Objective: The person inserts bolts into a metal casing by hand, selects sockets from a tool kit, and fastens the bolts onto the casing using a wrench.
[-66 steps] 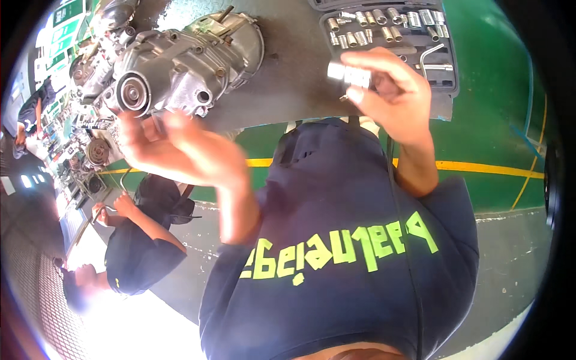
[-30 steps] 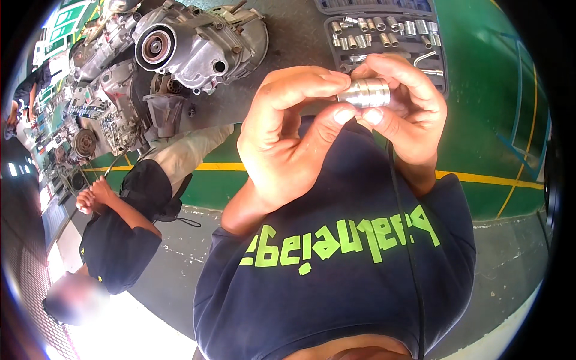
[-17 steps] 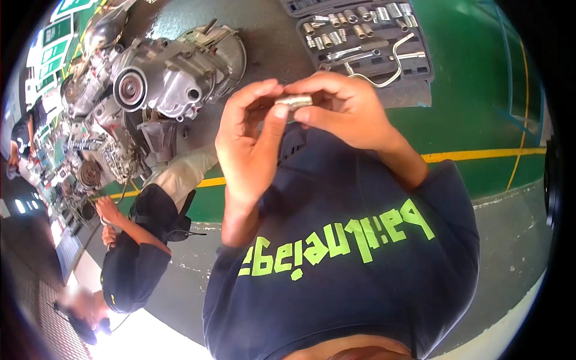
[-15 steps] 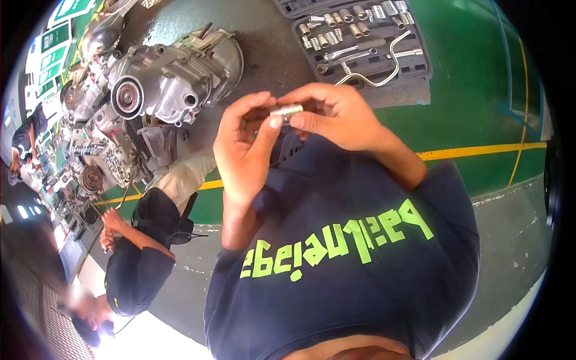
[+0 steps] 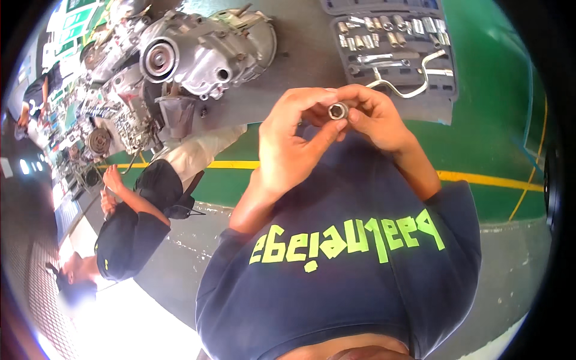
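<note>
A silver socket (image 5: 338, 111) faces me end-on, its six-sided opening showing, pinched between my left hand (image 5: 293, 141) and my right hand (image 5: 381, 120) above my dark shirt. Both sets of fingers curl around it and touch. Beyond them lies an open grey socket case (image 5: 401, 77) holding several sockets, ratchet wrenches and a bent chrome bar (image 5: 423, 84). Left of the case, a large aluminium gearbox housing (image 5: 204, 51) sits on the dark metal bench (image 5: 300, 54), with a darker bell-shaped metal part (image 5: 175, 117) just below it.
More gearbox and engine parts (image 5: 123, 96) crowd the bench to the left. A co-worker (image 5: 129, 240) in dark clothing stands at lower left, hands on a metal tool. Another person (image 5: 35, 99) is farther back. Green floor with yellow lines (image 5: 492, 180) runs along the right.
The socket has turned from lying sideways between my fingers to pointing its open end at me. Over the last half second both hands have shifted right in the view.
</note>
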The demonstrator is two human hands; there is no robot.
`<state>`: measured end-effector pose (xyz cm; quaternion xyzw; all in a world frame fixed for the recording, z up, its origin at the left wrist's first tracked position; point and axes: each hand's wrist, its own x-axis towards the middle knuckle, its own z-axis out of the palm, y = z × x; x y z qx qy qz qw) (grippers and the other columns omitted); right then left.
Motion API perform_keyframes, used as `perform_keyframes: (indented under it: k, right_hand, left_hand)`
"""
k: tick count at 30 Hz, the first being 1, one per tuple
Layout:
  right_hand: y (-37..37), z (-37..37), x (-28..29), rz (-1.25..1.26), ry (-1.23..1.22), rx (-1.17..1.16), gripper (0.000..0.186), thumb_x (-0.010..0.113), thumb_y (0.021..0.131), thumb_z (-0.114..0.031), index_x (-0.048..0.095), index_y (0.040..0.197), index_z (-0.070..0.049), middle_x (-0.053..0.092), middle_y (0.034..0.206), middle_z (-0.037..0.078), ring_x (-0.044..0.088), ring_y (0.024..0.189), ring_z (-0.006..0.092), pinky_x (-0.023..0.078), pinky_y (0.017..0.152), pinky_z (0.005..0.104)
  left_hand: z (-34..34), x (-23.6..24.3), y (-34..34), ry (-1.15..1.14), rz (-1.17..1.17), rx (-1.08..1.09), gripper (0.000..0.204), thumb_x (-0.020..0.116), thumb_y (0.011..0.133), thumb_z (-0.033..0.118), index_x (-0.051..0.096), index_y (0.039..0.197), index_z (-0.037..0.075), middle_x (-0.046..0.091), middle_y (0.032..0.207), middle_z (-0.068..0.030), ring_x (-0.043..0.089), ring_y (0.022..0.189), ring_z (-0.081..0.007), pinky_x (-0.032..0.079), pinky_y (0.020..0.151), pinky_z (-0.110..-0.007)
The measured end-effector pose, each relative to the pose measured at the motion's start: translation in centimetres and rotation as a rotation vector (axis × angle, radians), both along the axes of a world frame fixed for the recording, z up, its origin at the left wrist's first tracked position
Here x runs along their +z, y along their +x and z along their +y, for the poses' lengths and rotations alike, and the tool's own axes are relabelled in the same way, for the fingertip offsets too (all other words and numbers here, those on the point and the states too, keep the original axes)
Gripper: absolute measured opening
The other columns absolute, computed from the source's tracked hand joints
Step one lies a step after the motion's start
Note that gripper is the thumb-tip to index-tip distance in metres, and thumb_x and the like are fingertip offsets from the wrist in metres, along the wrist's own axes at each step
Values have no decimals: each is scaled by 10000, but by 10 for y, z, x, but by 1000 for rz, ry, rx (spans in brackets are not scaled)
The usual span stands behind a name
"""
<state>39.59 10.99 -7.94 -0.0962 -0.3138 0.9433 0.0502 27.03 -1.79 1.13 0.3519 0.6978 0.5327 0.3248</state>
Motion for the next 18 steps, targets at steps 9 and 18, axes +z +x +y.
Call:
perform_keyframes:
  k: [9,18]
  right_hand:
    - [-36,0,5,-127,92,73,309,677,929,-117,569,1198,-12,641,1002,52,598,808,96,518,668,253]
    - [-119,-8,1,9,1169,-380,287,715,858,-80,634,1133,-60,627,883,97,622,738,222,495,653,321]
  left_hand:
    - [-29,-19,-27,-214,105,61,304,725,856,14,622,1141,-4,634,1071,-93,628,872,-133,516,770,-266]
    - [-62,-28,-50,-225,166,401,274,641,941,56,589,1201,-10,644,1142,-74,591,992,-106,481,856,-248]
